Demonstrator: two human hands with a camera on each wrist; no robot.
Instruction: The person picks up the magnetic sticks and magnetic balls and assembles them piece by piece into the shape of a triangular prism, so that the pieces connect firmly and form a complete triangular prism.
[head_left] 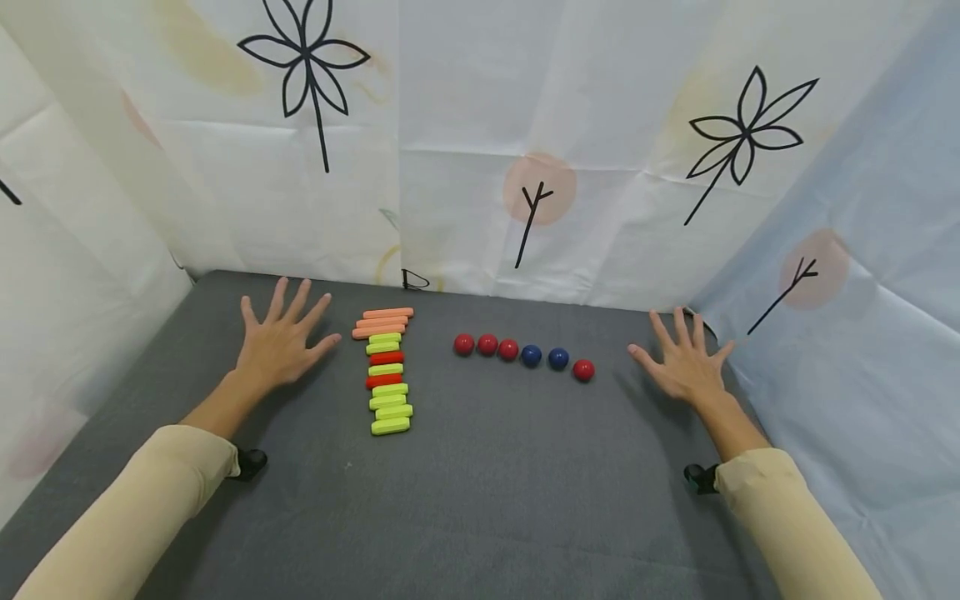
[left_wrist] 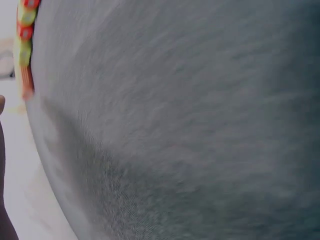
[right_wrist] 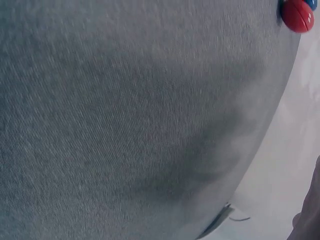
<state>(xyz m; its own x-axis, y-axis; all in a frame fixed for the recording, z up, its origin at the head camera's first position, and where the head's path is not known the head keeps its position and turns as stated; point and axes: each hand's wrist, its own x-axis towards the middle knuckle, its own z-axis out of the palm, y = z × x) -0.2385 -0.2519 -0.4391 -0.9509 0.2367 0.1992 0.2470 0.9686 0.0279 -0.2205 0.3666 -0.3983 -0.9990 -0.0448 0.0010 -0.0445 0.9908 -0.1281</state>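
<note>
My left hand (head_left: 279,346) is spread with straight fingers, just left of a column of short sticks. At the column's far end lie orange sticks (head_left: 381,323); nearer are several yellow-green sticks (head_left: 390,426) with two red sticks (head_left: 386,358) among them. On the right, my right hand (head_left: 684,362) is likewise spread with nothing in it. Between the hands runs a row of small balls: red balls (head_left: 487,345) at the left, then a blue ball (head_left: 531,356) and another, and a red ball (head_left: 583,370) at the right end. That end ball (right_wrist: 298,15) shows in the right wrist view's corner.
A dark grey cloth (head_left: 480,500) covers the table. White printed curtains (head_left: 465,100) hang along the back and both sides. Each wrist wears a small black camera, one (head_left: 251,462) at the left cuff and another (head_left: 701,478) at the right cuff.
</note>
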